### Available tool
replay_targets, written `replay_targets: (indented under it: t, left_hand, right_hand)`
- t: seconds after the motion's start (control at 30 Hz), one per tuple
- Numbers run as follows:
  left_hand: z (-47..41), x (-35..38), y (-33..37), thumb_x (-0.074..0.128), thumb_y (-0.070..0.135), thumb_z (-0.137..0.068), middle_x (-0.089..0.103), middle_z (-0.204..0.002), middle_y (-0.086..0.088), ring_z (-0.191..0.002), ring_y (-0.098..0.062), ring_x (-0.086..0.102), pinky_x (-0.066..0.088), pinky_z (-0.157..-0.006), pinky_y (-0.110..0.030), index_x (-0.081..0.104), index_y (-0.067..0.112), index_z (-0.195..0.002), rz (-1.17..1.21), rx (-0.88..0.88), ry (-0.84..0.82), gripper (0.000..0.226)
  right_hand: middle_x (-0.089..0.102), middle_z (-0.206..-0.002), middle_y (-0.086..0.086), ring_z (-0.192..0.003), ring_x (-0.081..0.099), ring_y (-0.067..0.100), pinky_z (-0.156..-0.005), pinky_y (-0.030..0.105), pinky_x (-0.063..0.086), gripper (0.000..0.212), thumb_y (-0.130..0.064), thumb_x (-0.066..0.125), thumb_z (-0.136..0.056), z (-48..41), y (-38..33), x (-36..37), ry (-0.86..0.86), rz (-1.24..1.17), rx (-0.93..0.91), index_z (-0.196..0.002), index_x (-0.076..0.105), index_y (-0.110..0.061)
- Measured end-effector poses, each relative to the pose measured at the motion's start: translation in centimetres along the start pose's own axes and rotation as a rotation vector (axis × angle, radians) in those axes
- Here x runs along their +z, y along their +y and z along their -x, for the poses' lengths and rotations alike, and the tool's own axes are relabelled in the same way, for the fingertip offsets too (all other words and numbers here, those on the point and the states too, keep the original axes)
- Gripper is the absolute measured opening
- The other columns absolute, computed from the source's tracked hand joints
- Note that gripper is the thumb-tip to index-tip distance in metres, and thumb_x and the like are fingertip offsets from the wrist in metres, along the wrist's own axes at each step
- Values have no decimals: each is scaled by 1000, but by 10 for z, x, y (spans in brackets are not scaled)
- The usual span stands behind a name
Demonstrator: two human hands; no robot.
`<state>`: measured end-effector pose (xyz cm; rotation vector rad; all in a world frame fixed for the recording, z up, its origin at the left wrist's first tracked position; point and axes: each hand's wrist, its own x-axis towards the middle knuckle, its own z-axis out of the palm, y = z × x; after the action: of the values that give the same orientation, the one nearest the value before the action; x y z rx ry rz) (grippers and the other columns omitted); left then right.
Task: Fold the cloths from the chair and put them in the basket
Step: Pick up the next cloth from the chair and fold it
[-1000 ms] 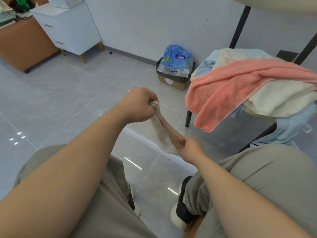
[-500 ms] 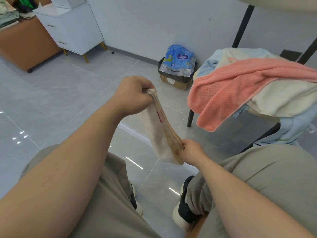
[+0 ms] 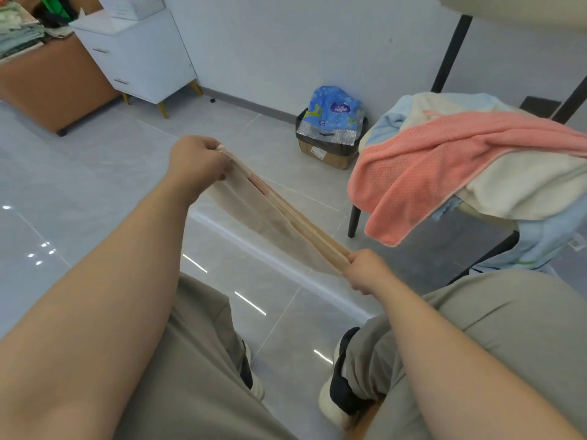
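Note:
A beige cloth (image 3: 273, 214) with a red mark is stretched taut in the air above the floor, folded lengthwise and seen edge-on. My left hand (image 3: 197, 163) grips its far upper end. My right hand (image 3: 365, 271) pinches its near lower end. To the right, a chair (image 3: 354, 220) with black legs carries a heap of cloths: a pink towel (image 3: 422, 173) on top, a cream one (image 3: 524, 182) and light blue ones (image 3: 549, 239) under it. No basket is in view.
A cardboard box with a blue plastic pack (image 3: 332, 122) stands against the wall behind the cloth. A white drawer cabinet (image 3: 136, 55) and a brown desk (image 3: 54, 87) are at the far left. Black table legs (image 3: 451, 52) rise behind the chair. My knees fill the foreground.
My hands have moved apart, the left one up and away, the right one lower and right. The cloth between them went from bunched and slack to long and taut.

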<state>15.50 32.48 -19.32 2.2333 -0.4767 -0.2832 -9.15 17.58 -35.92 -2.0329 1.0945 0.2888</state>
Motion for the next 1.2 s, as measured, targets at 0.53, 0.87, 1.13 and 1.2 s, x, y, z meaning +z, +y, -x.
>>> replay_targets:
  t: [0.53,0.87,1.13,1.2]
  left_hand:
    - [-7,-1,-32,46,-14,-80,62,-54,-9,-53,-23,63,61,-60,-28,59,-2,-73,468,-373,38,19]
    - [-6,1,-30,45,-14,-80,59,-58,-10,-54,-23,60,59,-56,-26,56,0,-74,488,-372,42,19]
    - [-12,0,-34,45,-9,-79,57,-71,-13,-57,-27,60,60,-58,-28,56,1,-75,486,-411,99,16]
    - [-12,1,-35,45,-8,-80,58,-70,-12,-57,-26,60,59,-57,-28,56,2,-75,478,-421,101,16]
  right_hand:
    - [52,-57,9,-53,49,22,-54,32,45,15,-8,60,-64,51,-20,-109,222,-586,-219,-65,70,2]
    - [57,-97,14,-81,63,31,-56,35,62,27,16,46,-84,47,-29,-102,216,-941,-155,-85,64,-5]
    - [73,-95,8,-79,65,12,-61,16,50,42,-5,87,-71,37,-7,-99,9,-672,-312,-110,74,-4]
    - [73,-90,11,-71,66,11,-60,16,51,33,0,83,-74,35,-8,-95,70,-686,-296,-105,74,-1]
